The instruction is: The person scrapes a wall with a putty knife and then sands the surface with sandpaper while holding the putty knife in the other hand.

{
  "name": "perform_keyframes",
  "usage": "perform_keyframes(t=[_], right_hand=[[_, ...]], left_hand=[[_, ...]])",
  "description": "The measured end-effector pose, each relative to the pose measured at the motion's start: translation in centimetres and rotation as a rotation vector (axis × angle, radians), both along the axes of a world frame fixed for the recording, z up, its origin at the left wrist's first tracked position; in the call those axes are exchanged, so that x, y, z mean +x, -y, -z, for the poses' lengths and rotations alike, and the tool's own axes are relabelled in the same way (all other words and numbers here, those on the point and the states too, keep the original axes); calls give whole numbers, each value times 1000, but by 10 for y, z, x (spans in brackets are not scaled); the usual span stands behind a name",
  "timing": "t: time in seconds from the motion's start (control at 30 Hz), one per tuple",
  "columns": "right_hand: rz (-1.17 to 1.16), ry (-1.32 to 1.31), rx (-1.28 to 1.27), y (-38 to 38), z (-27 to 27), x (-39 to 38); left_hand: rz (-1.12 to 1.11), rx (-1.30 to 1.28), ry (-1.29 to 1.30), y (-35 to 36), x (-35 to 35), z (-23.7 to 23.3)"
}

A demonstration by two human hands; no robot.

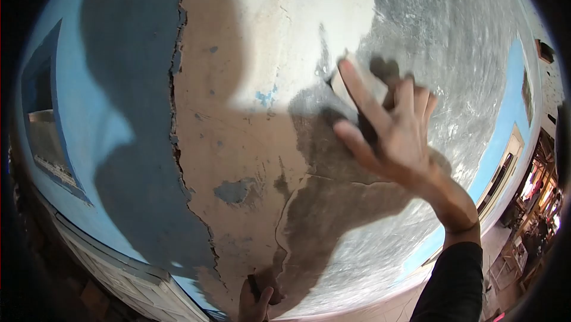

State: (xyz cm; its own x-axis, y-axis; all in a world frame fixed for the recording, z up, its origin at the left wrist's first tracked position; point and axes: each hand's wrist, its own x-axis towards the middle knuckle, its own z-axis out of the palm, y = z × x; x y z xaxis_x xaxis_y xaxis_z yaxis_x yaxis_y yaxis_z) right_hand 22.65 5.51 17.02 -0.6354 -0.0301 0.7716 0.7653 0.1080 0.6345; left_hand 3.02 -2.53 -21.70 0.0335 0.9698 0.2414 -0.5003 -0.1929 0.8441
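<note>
My right hand (395,128) is raised against the wall (238,137), its index finger stretched along a pale flat scraper (377,87). Motion blurs this piece, and the fingers and palm cover part of it. The scraper lies at the border between the off-white surface and the grey, smeared coating. Low in the view, my left hand (256,304) is closed around a dark, narrow object (254,287), whose kind I cannot make out. That hand is close to the wall's lower part and is partly cut off by the frame's bottom edge.
A ragged crack (176,84) runs down the wall beside blue paint (125,143). At the left is a window opening (47,119), with a pale panelled door (137,289) below. Cluttered items (535,197) stand at the far right beyond the tiled floor (496,256).
</note>
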Motion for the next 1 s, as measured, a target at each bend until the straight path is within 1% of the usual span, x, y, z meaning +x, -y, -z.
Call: perform_keyframes(t=[0.03,0.07,0.1,0.17,0.23,0.27,0.3,0.33,0.37,0.4,0.43,0.47,0.5,0.57,0.6,0.63,0.67,0.7,0.77,0.83,0.9,0.97,1.0], right_hand=[[57,-15,-44,3,8,4],[91,-3,-20,5,4,2],[47,6,48,2,-10,-5],[-39,13,168,-5,-38,-22],[12,-10,91,-2,-34,-22],[23,-25,51,1,-23,-17],[33,-36,14,4,-11,-12],[48,-29,-48,4,4,-3],[39,-9,-16,2,3,-5],[29,15,17,0,-1,-6],[18,33,41,-2,-5,-5],[54,19,76,-3,-16,-10],[56,22,103,-3,-22,-13],[62,20,152,-4,-23,-20],[79,-2,62,-5,-12,-14],[95,5,14,-2,0,-8],[110,19,-26,2,11,-2],[123,37,-63,2,14,-1],[77,29,7,-4,1,-14],[4,25,97,-4,-28,-41],[48,15,-14,-4,-31,-44],[60,12,-75,1,-20,-33],[24,32,-157,2,-9,-26]], left_hand=[[-18,-5,5,-1,-2,-2],[-36,-14,15,2,-1,-5],[-57,-29,22,4,0,-7],[-120,59,-141,-3,0,20],[-162,115,-311,-8,-1,40],[-171,125,-400,-8,-3,45],[-183,135,-484,-6,-6,41],[-141,74,-373,0,-10,36],[-98,17,-257,14,-11,14],[-54,-39,-137,20,-8,1],[-55,-39,-109,19,-6,2],[-57,-47,-88,19,-6,4],[-59,-57,-70,20,-6,7],[-100,-14,-186,9,-3,23],[-117,11,-245,7,-5,28],[-76,-2,-169,13,-9,33],[-36,-9,-85,21,-7,5],[2,-13,3,24,-6,-12],[1,-34,39,24,-5,-9],[14,-46,25,23,-3,-11],[42,-49,-36,23,-4,-16],[27,-111,-87,29,-8,-17],[16,-135,-105,31,-10,-18]])
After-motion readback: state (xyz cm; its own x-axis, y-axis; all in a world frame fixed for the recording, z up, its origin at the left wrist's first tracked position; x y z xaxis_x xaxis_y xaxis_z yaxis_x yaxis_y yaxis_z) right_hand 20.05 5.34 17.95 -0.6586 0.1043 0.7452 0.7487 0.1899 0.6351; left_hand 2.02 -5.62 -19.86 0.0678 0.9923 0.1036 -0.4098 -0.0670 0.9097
